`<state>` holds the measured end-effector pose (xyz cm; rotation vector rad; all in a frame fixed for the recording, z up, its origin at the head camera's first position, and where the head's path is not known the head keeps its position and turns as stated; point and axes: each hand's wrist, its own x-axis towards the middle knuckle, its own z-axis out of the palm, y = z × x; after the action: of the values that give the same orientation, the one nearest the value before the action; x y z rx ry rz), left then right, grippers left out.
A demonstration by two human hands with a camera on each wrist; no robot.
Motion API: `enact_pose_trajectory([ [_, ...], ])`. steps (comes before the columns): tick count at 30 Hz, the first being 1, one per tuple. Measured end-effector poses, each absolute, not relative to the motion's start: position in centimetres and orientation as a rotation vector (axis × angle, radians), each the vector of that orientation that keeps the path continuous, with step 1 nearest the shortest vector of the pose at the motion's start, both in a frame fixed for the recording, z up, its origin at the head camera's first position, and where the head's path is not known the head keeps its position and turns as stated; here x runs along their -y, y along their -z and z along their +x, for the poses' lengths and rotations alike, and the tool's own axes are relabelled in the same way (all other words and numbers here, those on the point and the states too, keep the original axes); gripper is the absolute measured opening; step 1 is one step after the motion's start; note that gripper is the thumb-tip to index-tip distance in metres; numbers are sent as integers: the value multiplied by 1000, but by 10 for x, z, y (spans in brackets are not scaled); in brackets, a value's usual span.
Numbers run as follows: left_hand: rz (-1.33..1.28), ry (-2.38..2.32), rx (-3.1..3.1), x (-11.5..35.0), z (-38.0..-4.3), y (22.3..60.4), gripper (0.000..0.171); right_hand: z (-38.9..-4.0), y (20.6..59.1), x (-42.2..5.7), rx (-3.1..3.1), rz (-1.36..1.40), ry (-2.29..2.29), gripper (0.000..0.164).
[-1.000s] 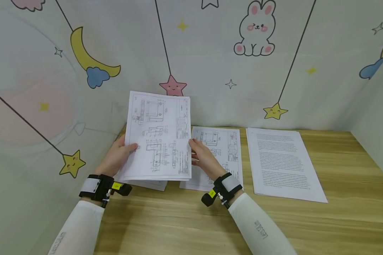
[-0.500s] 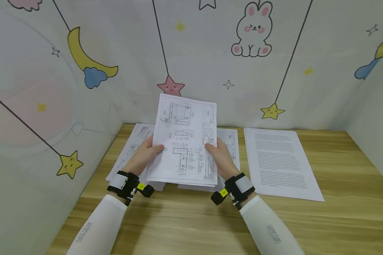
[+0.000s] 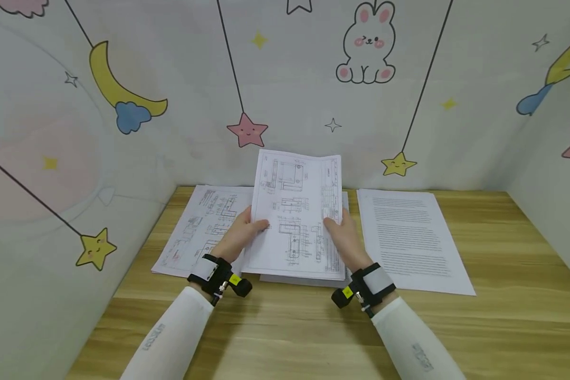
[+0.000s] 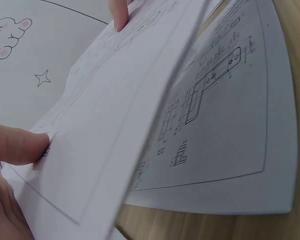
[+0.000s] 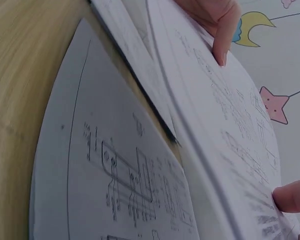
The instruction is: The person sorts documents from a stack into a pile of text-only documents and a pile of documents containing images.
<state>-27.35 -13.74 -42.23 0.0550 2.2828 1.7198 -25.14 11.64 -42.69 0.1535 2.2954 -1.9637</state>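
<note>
A stack of paper sheets (image 3: pixel 290 248) printed with technical drawings is held tilted up between both hands. My left hand (image 3: pixel 239 235) grips its left edge, thumb on the printed face and fingers behind. On the opposite edge my right hand (image 3: pixel 349 243) holds it the same way. Beneath the stack lies another drawing sheet (image 4: pixel 230 145), seen in the left wrist view with a gap between it and the held sheets. The right wrist view also shows that lower sheet (image 5: pixel 115 165) flat on the table, and both thumbs pressing on the held stack.
To the left, further drawing sheets (image 3: pixel 185 232) lie on the wooden table (image 3: pixel 285 327). At the right rests a pile of text pages (image 3: pixel 413 237). A white wall cloth (image 3: pixel 294 79) with cartoon prints rises behind the table's back edge.
The held stack has moved right and slightly down, uncovering more of the left drawing sheets. My right hand has shifted its hold, its thumb now on the stack's front face.
</note>
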Motion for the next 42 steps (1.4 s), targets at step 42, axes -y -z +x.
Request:
enact_pose_trajectory([
  [42, -15, -1083, -2723, 98, -277, 460, 49, -262, 460, -146, -2694, 165, 1215, 65],
])
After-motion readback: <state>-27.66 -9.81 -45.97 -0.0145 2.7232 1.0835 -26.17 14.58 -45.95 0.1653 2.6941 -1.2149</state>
